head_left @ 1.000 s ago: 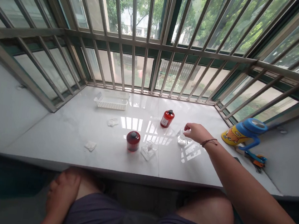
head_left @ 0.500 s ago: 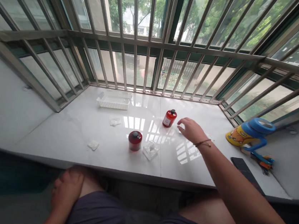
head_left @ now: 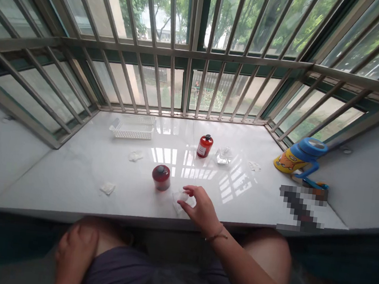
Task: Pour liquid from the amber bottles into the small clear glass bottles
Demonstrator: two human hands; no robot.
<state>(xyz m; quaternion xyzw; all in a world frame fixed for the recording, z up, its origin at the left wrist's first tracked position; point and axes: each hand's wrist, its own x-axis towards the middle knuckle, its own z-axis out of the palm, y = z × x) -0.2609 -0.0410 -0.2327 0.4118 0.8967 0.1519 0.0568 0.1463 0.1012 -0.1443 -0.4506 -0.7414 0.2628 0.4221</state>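
Observation:
My right hand [head_left: 200, 209] is over a clear, whitish square piece [head_left: 176, 202] near the counter's front edge. Thumb and fingers curve around its raised middle with a gap between them; whether they touch it is hard to see. Just left of it stands a dark red bottle [head_left: 161, 179] with a black cap. Farther back is a brighter red bottle [head_left: 204, 147] with a white label and black cap, and a small clear box [head_left: 224, 156] sits to its right. My left hand [head_left: 76, 250] rests on my left knee, its fingers laid flat.
A white plastic basket [head_left: 132, 128] is at the back left. Crumpled white tissues [head_left: 135, 156] lie on the white counter [head_left: 80, 170]. On the right are a blue and yellow bottle [head_left: 299, 157] and a pixelated dark patch [head_left: 298, 207]. Metal window bars [head_left: 187, 82] close off the back.
My right hand has moved from beside the labelled red bottle toward the front, to the clear square piece. The clear box beside that bottle now shows. The view has shifted slightly right.

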